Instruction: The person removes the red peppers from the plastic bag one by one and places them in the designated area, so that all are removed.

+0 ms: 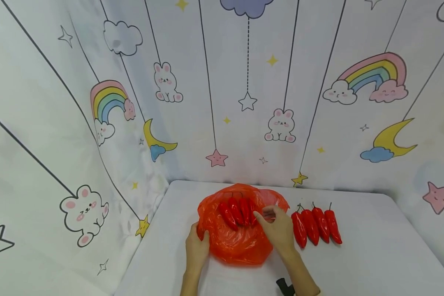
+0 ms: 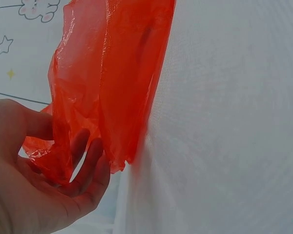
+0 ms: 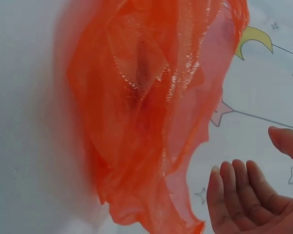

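Observation:
A thin red plastic bag (image 1: 240, 246) lies spread on the white table, with several red chili peppers (image 1: 236, 211) side by side in its open mouth. At the bag's left edge my left hand (image 1: 197, 246) pinches the film between thumb and curled fingers; the left wrist view has the film (image 2: 132, 73) running down into that hand (image 2: 53, 170). My right hand (image 1: 277, 226) is over the bag's right side, near the rightmost pepper. In the right wrist view, this hand (image 3: 256, 200) has thumb and fingers apart, holds nothing and stands off the film.
To the right of the bag, several more red chili peppers (image 1: 316, 226) lie in a row on the white table (image 1: 373, 246). A black object (image 1: 285, 286) shows by the right forearm at the bottom edge. Behind the table hangs a white printed cloth (image 1: 192, 135).

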### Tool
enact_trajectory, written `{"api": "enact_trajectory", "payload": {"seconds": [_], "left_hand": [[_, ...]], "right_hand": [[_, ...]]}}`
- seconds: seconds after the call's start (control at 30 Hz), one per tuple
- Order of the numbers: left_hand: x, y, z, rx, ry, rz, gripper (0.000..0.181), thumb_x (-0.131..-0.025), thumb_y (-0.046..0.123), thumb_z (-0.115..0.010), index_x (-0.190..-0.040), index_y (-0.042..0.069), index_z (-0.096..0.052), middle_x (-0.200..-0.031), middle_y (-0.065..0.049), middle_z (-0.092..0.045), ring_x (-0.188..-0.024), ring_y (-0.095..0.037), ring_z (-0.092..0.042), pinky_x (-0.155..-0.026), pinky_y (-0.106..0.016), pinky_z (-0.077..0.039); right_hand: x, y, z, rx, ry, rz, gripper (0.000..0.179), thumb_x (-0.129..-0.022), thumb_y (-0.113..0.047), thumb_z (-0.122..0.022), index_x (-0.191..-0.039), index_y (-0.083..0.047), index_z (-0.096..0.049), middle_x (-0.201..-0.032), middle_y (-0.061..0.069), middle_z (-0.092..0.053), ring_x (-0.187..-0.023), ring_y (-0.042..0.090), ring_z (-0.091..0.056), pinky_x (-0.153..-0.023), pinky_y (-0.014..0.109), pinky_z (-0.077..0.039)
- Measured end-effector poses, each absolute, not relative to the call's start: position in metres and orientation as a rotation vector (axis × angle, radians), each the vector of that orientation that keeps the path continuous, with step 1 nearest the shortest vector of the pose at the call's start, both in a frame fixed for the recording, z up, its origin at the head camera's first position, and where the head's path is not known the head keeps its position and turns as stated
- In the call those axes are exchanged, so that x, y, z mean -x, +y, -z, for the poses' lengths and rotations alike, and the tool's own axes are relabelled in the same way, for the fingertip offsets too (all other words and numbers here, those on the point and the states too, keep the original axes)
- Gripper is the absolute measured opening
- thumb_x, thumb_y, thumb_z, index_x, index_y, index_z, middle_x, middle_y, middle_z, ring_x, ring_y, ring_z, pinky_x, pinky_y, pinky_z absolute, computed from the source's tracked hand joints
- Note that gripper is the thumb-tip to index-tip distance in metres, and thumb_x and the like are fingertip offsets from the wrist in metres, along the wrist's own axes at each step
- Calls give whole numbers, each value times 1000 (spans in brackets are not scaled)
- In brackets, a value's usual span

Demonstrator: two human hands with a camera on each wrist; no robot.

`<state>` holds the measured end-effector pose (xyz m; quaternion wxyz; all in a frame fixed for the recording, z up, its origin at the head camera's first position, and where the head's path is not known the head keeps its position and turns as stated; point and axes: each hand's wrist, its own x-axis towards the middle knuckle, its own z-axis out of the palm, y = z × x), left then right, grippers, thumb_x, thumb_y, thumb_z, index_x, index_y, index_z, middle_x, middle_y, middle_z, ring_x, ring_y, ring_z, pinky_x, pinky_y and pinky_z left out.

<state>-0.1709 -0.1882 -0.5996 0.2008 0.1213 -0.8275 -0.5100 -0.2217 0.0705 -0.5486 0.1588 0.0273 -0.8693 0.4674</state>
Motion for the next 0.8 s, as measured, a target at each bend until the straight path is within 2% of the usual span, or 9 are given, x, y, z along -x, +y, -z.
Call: {"api": "enact_trajectory", "payload": {"seconds": [0.13, 0.3, 0.47, 0.67, 0.8], "left_hand": [[171, -188, 601, -342, -2321, 1419, 38, -99, 5, -66, -135, -1, -58, -130, -16, -69, -120, -35, -66, -104, -57, -52], [172, -188, 602, -335, -2319, 1415, 38, -99, 5, -66, -135, -1, -58, -130, -16, -69, -120, -36, -66, -103, -57, -53], [171, -190, 600, -332, -2310, 1408, 38, -98, 4, -66, -135, -2, -59, -129, -17, -69, -119, -37, -66, -103, -58, -53], [173, -190, 602, -332, -2303, 1405, 37, -98, 4, -67, -133, -2, -59, -128, -17, -70, -119, -37, -67, -103, -58, -53], [173, -190, 603, -328, -2296, 1412, 37, -97, 4, -67, -134, -2, -59, -127, -17, -70, -119, -37, -67, -103, -58, -53]], "right_hand": [[228, 64, 555, -77, -2525, -1306, 35, -90, -37, -83, -113, -15, -70, -101, 1, -72, -91, 18, -67, -80, 38, -63], [238, 57, 567, -91, -2607, -1296, 31, -91, -31, -82, -115, -15, -70, -101, 0, -72, -90, 18, -66, -79, 35, -62], [243, 50, 574, -149, -2677, -1269, 36, -89, -24, -84, -119, -10, -69, -106, 6, -71, -90, 21, -66, -76, 37, -63], [248, 47, 582, -162, -2749, -1213, 44, -89, -23, -84, -126, -7, -66, -111, 9, -71, -92, 21, -65, -81, 41, -63], [252, 46, 590, -148, -2754, -1195, 44, -90, -22, -82, -128, -5, -66, -107, 9, -72, -88, 21, -64, -81, 42, -63]]}}
